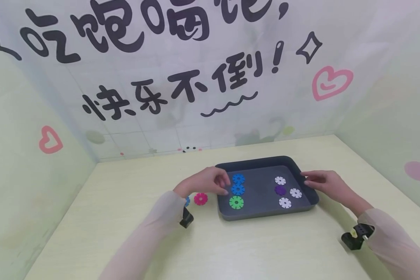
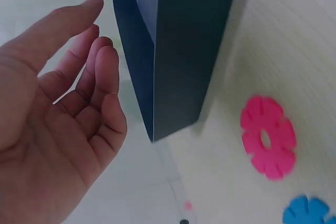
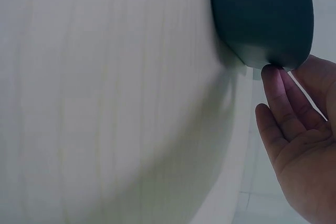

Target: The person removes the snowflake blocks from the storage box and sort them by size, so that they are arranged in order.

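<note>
A dark grey tray [image 1: 266,214] lies on the table with several notched flower-shaped plastic discs in it. Along its left side run two blue discs [image 1: 238,189] and a green disc [image 1: 236,202]; towards the right, white discs [image 1: 285,202] surround a purple disc [image 1: 280,190]. My left hand [image 1: 211,181] hovers over the tray's left edge beside the blue discs. Its fingers are loosely bent, and the left wrist view shows nothing between thumb and fingers. At the right wall, my right hand [image 1: 327,186] pinches the tray's rim, fingertips [image 3: 273,77] on the outside and thumb behind.
Left of the tray, a pink disc [image 1: 201,198] lies on the table [image 1: 126,202]. A blue disc [image 2: 306,211] sits beside it, partly covered by the left forearm in the head view. Printed walls [image 1: 182,128] enclose the table's back and sides.
</note>
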Action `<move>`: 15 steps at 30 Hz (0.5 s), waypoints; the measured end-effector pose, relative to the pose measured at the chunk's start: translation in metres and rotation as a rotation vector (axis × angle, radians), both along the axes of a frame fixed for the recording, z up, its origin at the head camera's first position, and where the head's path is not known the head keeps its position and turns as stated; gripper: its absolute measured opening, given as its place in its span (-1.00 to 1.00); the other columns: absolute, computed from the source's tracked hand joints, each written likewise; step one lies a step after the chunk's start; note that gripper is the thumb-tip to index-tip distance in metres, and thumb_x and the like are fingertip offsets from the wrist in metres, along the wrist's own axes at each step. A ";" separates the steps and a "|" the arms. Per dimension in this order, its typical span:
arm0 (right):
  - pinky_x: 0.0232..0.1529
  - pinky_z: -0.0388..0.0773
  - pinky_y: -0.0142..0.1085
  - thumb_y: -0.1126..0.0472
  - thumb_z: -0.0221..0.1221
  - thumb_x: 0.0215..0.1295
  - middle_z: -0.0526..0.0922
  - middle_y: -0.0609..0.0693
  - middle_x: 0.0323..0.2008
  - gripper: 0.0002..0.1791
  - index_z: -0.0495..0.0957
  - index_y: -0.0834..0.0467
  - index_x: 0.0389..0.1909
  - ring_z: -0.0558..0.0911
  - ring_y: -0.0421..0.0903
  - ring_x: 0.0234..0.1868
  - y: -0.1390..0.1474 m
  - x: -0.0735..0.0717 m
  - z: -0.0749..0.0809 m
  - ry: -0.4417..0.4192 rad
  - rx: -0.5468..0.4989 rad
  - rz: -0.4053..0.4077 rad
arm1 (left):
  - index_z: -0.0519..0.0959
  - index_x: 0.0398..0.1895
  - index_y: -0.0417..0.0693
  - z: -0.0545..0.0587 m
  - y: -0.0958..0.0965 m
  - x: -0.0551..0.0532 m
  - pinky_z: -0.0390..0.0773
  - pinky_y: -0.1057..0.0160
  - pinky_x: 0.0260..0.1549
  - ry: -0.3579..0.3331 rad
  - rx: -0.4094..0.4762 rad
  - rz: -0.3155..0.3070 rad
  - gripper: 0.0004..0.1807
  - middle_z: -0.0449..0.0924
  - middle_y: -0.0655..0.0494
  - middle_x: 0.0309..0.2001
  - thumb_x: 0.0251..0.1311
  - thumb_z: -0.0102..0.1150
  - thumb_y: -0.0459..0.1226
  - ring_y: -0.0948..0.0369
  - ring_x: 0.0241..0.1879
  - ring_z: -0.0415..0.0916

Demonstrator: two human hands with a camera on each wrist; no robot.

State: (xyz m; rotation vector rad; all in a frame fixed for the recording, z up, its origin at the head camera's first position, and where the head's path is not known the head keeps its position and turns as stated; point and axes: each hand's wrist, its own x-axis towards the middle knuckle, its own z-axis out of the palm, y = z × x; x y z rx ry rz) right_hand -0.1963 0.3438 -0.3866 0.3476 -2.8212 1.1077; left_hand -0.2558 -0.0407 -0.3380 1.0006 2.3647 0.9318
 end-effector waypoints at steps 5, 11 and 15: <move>-0.29 0.49 -0.45 0.27 0.20 0.19 0.60 0.30 -0.17 -0.58 0.46 0.43 0.02 0.56 -0.33 -0.25 -0.001 0.001 0.002 -0.012 -0.013 0.006 | 0.55 -0.23 -0.27 -0.005 0.021 -0.003 0.48 0.38 -0.37 0.006 -0.008 -0.062 -0.72 0.50 0.12 -0.43 -0.03 0.34 -0.37 0.25 -0.39 0.44; -0.29 0.49 -0.45 0.27 0.20 0.18 0.60 0.29 -0.18 -0.58 0.46 0.42 0.01 0.55 -0.36 -0.26 0.000 0.001 0.001 -0.005 -0.017 0.003 | 0.58 -0.27 -0.20 -0.011 0.043 -0.009 0.43 0.41 -0.39 0.012 -0.118 -0.143 -0.75 0.50 0.16 -0.45 -0.07 0.36 -0.39 0.31 -0.42 0.41; -0.29 0.49 -0.44 0.26 0.20 0.18 0.60 0.28 -0.18 -0.59 0.47 0.41 0.01 0.55 -0.36 -0.26 0.000 0.001 0.001 -0.007 -0.014 -0.006 | 0.59 -0.30 -0.13 -0.011 0.054 -0.013 0.40 0.42 -0.39 0.016 -0.245 -0.178 -0.75 0.50 0.13 -0.41 -0.11 0.38 -0.37 0.32 -0.41 0.38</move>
